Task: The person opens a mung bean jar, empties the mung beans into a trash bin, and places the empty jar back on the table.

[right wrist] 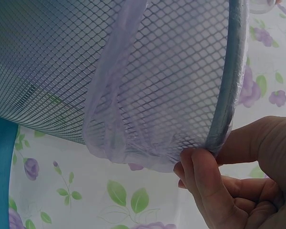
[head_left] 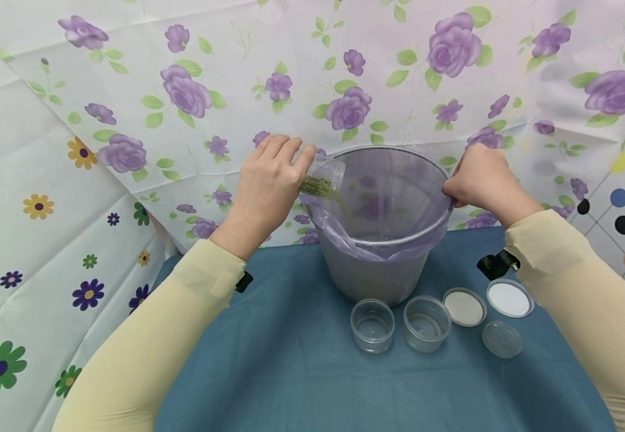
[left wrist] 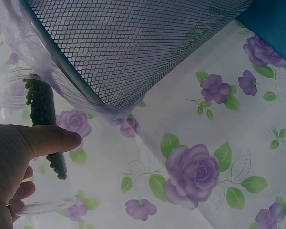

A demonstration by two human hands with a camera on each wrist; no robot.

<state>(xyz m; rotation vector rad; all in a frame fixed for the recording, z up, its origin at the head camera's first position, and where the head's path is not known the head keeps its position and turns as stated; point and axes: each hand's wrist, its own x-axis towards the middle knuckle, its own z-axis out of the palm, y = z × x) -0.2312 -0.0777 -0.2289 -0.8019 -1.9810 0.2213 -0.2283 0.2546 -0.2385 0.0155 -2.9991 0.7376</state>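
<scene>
My left hand [head_left: 270, 189] holds a clear plastic jar [head_left: 337, 169] tilted on its side, its mouth over the left rim of a wire-mesh bin [head_left: 373, 277]. Small green grains, like mung beans [left wrist: 39, 102], lie along the jar's lower side, and some spill from its mouth. A thin purple bag [head_left: 339, 235] lines the bin and folds over the rim. On the far side, my right hand [head_left: 480, 180] pinches the bin's rim and the bag between thumb and fingers, as the right wrist view shows.
Two clear jars without lids [head_left: 372, 326] [head_left: 427, 324] stand in front of the bin. To their right lie a beige-faced lid [head_left: 464, 307], a white-faced lid [head_left: 509, 299] and a clear lid [head_left: 502, 339]. A blue cloth [head_left: 312, 384] covers the table; a flowered sheet [head_left: 302, 36] hangs behind.
</scene>
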